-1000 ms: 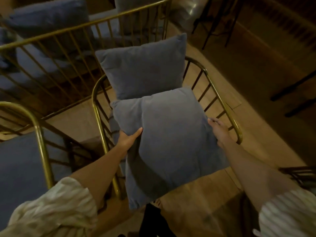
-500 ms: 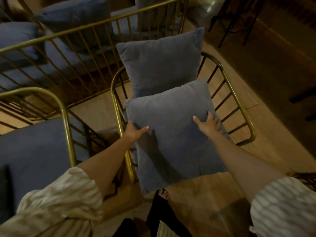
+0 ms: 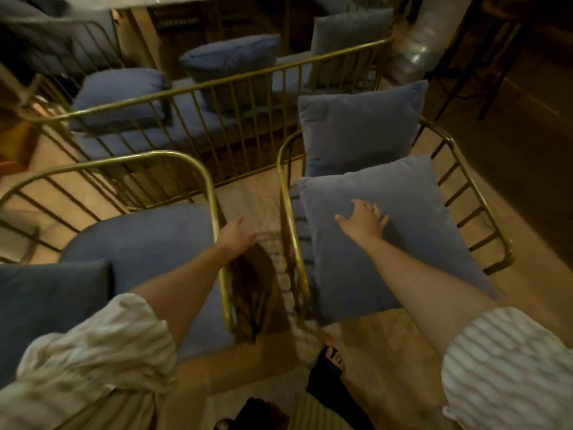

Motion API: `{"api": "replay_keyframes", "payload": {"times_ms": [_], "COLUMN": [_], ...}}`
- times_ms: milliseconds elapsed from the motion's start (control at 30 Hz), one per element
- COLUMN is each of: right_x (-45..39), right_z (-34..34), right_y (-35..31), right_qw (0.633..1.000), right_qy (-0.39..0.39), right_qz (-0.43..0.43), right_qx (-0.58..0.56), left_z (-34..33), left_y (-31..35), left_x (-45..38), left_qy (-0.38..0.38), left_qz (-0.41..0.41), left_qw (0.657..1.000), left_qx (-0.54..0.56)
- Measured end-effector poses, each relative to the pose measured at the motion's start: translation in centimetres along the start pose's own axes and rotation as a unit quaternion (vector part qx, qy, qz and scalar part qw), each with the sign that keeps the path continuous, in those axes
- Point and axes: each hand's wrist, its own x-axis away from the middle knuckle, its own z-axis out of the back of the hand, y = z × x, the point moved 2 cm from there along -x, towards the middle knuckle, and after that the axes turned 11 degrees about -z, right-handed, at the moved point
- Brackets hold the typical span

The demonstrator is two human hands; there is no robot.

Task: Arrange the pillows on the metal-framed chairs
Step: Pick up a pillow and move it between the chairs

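Note:
A large blue-grey pillow (image 3: 403, 231) lies flat on the seat of the right gold-framed chair (image 3: 483, 200). My right hand (image 3: 364, 220) rests on top of it, fingers spread, palm down. A second blue pillow (image 3: 359, 125) stands upright against that chair's back. My left hand (image 3: 237, 235) hovers open over the gap between the two chairs, holding nothing. The left gold-framed chair (image 3: 207, 184) has a blue seat cushion (image 3: 139, 243) and a dark pillow (image 3: 46, 302) at its near left.
Behind a long gold railing (image 3: 217, 85) stands a sofa with several blue pillows (image 3: 232, 66). Dark table legs (image 3: 459, 72) stand at the far right. My sandalled foot (image 3: 330, 363) is on the wooden floor between the chairs.
My left hand has let go of the large pillow and drawn back left over the gap. The pillow has settled on the seat. My view has swung left, showing the left chair.

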Motion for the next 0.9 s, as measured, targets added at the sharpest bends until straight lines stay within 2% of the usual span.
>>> {"api": "replay_keyframes", "payload": {"times_ms": [133,367,667,767,900], "right_x": [6.2,17.7,28.5,30.2,31.9], "right_z": [-4.0,-14.1,-26.9,-30.5,-34.6], "right_y": [-7.5,-21.0,-30.7,-32.6,-36.0], "right_qw": [0.994,0.974,0.923,0.9,0.878], "right_qy": [-0.051,-0.126,-0.261,-0.305,-0.334], "right_qz": [0.094,0.185,0.278,0.3,0.327], "right_qx": [0.03,0.037,0.053,0.082,0.1], "left_z": [8.0,19.7,26.3,26.7,26.1], "left_y": [-7.2,-19.5,-32.5,-36.1,-39.4], "left_x": [6.2,17.2,27.2,29.1,31.8], "left_qy": [0.042,0.163,0.269,0.322,0.411], "left_qz": [0.0,0.074,0.192,0.251,0.381], "left_qw": [0.998,0.983,0.944,0.911,0.826], "left_qx": [-0.046,-0.053,-0.014,-0.05,-0.061]}}
